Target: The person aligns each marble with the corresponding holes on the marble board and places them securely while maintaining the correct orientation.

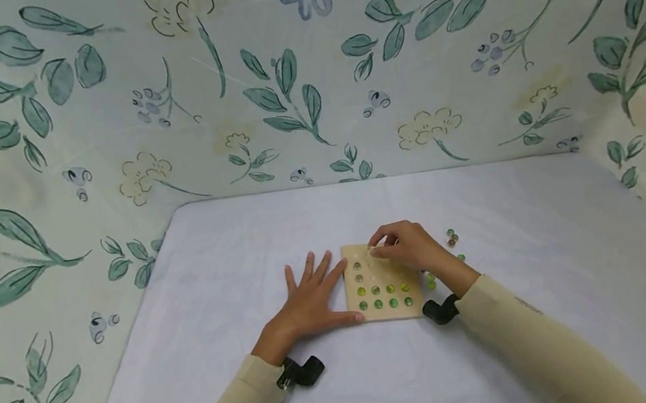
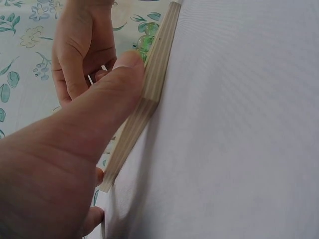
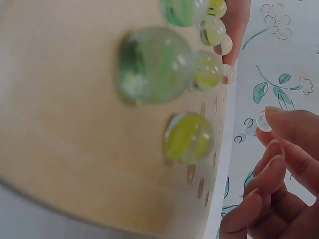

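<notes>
A square wooden board (image 1: 382, 278) with rows of small hollows lies flat before me. Green marbles (image 1: 378, 304) fill its nearest row and yellow-green marbles (image 1: 390, 288) the row behind; two more marbles sit farther up the left column. My left hand (image 1: 309, 306) spreads its fingers at the board's left side, with the thumb (image 2: 130, 62) against the near-left corner and the index fingertip by the left edge. Over the board's far part, my right hand (image 1: 410, 244) pinches a clear marble (image 3: 263, 122) between thumb and index finger, above the surface in the right wrist view.
Loose marbles (image 1: 451, 233) lie on the white-covered table (image 1: 242, 240) to the right of the board, with more green ones (image 1: 430, 281) close by its right edge, partly behind the right forearm. A floral cloth (image 1: 304, 156) hangs along the table's back edge and sides.
</notes>
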The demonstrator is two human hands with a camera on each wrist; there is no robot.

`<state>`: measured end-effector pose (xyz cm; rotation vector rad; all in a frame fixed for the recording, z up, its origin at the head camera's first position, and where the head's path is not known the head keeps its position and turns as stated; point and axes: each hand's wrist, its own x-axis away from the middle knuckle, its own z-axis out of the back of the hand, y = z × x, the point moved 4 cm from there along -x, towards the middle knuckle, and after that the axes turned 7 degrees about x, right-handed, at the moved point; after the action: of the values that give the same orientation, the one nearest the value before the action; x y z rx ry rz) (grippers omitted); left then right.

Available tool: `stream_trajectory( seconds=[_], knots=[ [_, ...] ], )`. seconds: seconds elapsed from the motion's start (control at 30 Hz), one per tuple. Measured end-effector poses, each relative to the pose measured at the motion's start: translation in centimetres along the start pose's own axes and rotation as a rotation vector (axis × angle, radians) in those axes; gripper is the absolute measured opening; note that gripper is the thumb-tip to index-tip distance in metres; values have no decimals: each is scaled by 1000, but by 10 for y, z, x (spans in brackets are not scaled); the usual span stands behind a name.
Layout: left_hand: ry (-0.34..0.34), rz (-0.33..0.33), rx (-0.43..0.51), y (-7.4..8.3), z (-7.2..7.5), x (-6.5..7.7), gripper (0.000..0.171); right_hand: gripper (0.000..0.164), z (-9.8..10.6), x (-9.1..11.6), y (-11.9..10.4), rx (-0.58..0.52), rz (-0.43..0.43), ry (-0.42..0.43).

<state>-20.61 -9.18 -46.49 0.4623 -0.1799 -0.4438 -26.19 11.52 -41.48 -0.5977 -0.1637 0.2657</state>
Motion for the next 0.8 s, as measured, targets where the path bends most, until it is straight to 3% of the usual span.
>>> stream_trajectory(
  seconds=[0.8],
  knots=[
    [4, -3, 9, -2, -3, 0, 105, 12, -20, -12, -11, -42, -41, -36]
  ],
)
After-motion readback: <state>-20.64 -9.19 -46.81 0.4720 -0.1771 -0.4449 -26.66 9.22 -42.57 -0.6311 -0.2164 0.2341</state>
